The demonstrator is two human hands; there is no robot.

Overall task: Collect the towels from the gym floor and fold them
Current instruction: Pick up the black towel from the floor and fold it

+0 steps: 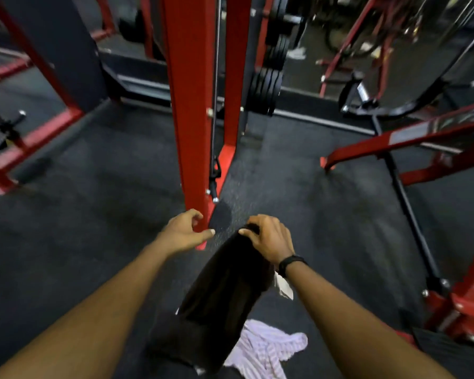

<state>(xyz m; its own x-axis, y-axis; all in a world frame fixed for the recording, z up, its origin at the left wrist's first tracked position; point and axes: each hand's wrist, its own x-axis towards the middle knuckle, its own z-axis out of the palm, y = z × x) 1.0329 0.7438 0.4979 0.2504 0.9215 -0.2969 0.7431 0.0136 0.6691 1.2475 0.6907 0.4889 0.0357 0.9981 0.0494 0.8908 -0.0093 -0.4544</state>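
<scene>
My right hand [268,237] grips the top edge of a dark brown towel [225,294], which hangs down in front of me toward the floor. A small white tag [283,288] shows at the towel's right side under my wrist. My left hand [185,231] hovers just left of the towel with fingers loosely curled and thumb out, holding nothing. A pale striped towel [266,348] lies crumpled on the dark gym floor below the hanging one, partly hidden by it.
A red steel upright of a cable machine [192,105] stands right ahead, its base by my left hand. Stacked black weight plates [268,86] lean behind it. Red frames flank both sides: one on the left [36,138], one on the right [411,138]. Dark rubber floor [93,214] surrounds.
</scene>
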